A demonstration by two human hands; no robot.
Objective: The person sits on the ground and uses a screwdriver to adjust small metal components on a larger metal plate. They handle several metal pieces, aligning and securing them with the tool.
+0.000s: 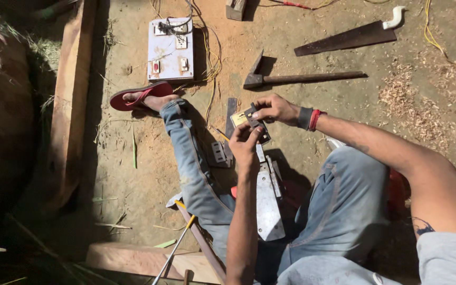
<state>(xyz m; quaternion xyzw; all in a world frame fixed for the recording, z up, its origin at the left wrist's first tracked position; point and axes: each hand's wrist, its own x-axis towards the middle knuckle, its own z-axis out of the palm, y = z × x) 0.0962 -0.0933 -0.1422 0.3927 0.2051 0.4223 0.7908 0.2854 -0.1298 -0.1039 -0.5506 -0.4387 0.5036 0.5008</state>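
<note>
A small dark metal part (253, 120), with a yellowish piece at its upper left end, is held above the ground between the knees, its long axis slanted from upper left to lower right. It is pinched from the right by the fingers of the right hand (274, 109) and from below by the left hand (245, 143), both closed on it. A hammer (291, 79) lies on the ground just beyond the right hand, a saw (352, 37) farther off.

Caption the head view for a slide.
Seated on sandy ground, left hand and right hand grip a small dark part near a hammer.
</note>
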